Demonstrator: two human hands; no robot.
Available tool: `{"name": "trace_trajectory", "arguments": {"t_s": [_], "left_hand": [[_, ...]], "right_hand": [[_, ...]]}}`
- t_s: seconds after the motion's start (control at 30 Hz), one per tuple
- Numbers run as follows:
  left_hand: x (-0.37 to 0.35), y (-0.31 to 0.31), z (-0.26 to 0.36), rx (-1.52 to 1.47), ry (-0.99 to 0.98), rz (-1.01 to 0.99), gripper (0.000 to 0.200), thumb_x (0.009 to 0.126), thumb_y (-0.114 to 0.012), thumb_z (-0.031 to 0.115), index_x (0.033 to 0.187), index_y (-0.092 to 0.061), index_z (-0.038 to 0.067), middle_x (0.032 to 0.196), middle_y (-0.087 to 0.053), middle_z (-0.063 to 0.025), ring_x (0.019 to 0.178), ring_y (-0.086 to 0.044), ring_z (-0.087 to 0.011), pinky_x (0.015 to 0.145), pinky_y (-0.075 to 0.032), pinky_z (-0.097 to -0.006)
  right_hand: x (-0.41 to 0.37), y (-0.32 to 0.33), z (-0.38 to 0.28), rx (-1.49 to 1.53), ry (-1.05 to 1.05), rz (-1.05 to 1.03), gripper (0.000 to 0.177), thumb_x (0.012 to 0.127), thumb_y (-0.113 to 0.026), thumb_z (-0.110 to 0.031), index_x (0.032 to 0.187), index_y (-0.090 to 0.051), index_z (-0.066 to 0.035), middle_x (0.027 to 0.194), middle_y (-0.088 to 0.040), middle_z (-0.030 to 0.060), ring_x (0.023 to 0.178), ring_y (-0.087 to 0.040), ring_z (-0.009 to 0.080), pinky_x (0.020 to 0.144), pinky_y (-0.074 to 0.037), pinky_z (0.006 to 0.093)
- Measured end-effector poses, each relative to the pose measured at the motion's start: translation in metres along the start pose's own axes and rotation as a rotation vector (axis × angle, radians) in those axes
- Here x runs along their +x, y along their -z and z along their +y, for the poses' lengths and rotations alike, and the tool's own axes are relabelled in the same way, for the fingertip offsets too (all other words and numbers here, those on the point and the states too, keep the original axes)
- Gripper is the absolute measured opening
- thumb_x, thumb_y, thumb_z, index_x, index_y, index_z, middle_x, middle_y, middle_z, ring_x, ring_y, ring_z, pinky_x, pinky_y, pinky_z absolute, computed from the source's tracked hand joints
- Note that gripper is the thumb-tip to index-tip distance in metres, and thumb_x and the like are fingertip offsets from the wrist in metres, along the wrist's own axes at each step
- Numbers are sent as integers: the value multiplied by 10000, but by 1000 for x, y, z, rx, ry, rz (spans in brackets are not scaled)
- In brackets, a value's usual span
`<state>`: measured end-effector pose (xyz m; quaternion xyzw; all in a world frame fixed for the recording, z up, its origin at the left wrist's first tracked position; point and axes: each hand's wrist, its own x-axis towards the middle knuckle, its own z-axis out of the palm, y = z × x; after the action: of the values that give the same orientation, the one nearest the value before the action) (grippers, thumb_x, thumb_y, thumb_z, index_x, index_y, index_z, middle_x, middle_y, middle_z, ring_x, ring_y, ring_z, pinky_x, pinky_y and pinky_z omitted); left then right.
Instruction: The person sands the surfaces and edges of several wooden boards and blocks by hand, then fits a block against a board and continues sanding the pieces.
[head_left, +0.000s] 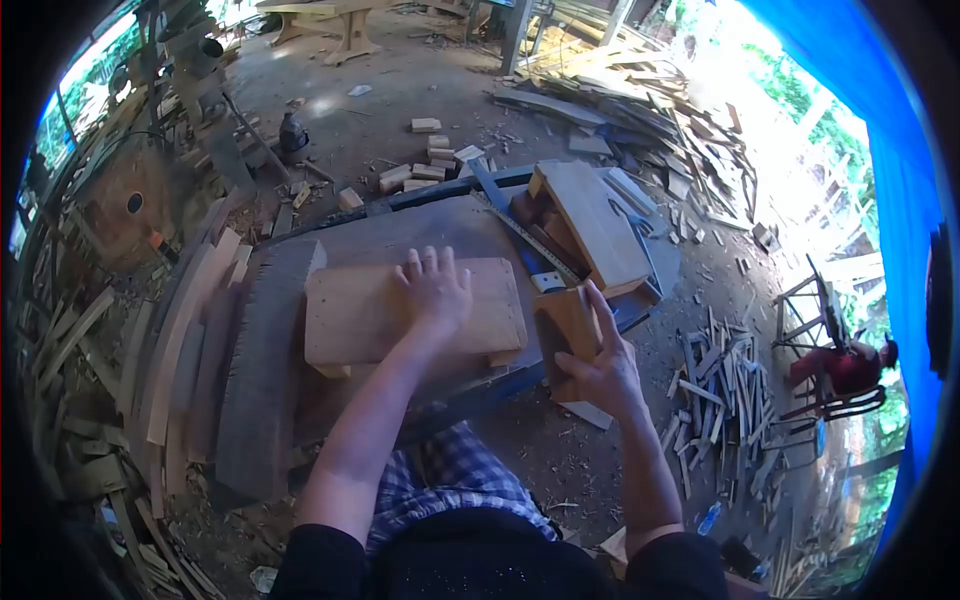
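My left hand (437,288) lies flat with fingers spread on a light wooden board (350,312). The board has rounded corners and small dark dots near its ends, and wooden pieces show beneath it, like a low stool. To its right my right hand (605,372) grips a wooden block (568,318), thumb on the near face and fingers along the far side. The block is held tilted, just past the board's right end. Behind it, a metal square (518,232) lies beside another boxy wooden piece (592,222).
The worktable (400,232) carries these pieces. Long planks (195,330) stand along its left side. Small wood blocks (425,172) lie on the floor beyond. Offcut piles (725,385) spread to the right, near a person seated on a chair (840,370). A blue tarp (905,200) hangs at far right.
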<state>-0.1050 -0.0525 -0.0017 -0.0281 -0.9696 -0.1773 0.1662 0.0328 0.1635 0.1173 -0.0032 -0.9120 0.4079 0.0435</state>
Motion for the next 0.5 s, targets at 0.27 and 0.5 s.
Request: {"name": "trace_trajectory", "arguments": {"t_s": [0.27, 0.5], "left_hand": [[4, 10, -5, -21, 40, -39, 328, 991, -440, 315, 1188, -599, 106, 1199, -587, -157, 1274, -424, -342, 1097, -209, -586], [0, 11, -5, 2, 15, 28, 289, 989, -436, 276, 1153, -597, 102, 1170, -583, -154, 1264, -430, -334, 1099, -204, -591]], "right_hand": [[79, -52, -48, -627, 15, -216, 852, 797, -639, -170, 1526, -235, -343, 984, -616, 269, 949, -643, 458, 833, -505, 528], [177, -80, -60, -662, 27, -238, 863, 739, -601, -113, 1509, -257, -295, 1144, -617, 322, 995, -647, 453, 874, -515, 514]]}}
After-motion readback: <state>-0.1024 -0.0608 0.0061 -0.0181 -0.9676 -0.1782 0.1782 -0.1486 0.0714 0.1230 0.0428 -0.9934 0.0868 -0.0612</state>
